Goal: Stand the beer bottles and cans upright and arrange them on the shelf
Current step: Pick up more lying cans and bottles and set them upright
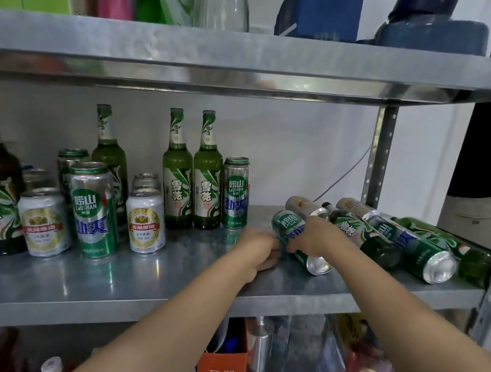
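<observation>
Now | right hand (309, 236) fingers clamped on lying green can (288, 228); left hand (257, 247) fingers against it, grip unclear

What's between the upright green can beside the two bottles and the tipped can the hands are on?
Bare shelf in the head view; the left hand lies at the gap's front edge, by the tipped can.

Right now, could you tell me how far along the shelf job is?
Done: upright bottles and upright cans fill the shelf's left. In hand: left hand and right hand are on a lying green can. Left: the silver can, dark bottle, second green can and green bottle lying rightward.
</observation>
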